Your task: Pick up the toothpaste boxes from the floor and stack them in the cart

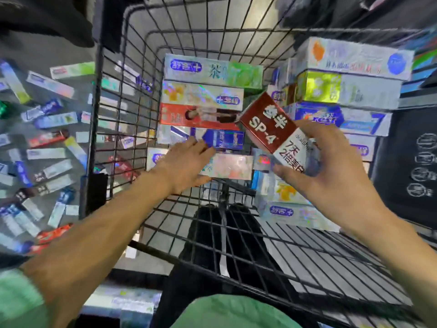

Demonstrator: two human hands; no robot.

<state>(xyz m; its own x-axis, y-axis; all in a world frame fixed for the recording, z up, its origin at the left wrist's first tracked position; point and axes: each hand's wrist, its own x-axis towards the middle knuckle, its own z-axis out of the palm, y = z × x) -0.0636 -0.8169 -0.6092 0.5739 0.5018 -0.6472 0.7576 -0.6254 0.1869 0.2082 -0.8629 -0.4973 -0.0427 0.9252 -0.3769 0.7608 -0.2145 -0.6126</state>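
- Wire cart [113, 129] already holds two stacks of toothpaste boxes [203, 91]; many more lie on the floor [47, 143].
- Our right hand [331, 176] pinches a red box [272, 124] above the cart; our left hand [186, 162] rests flat, fingers spread, on the stack.

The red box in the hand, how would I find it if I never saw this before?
Look inside the black wire cart, on its right side by the tall stack of boxes. The right hand holds a tilted dark red and white toothpaste box above the rows. Only it says "SP-4" in big white letters.
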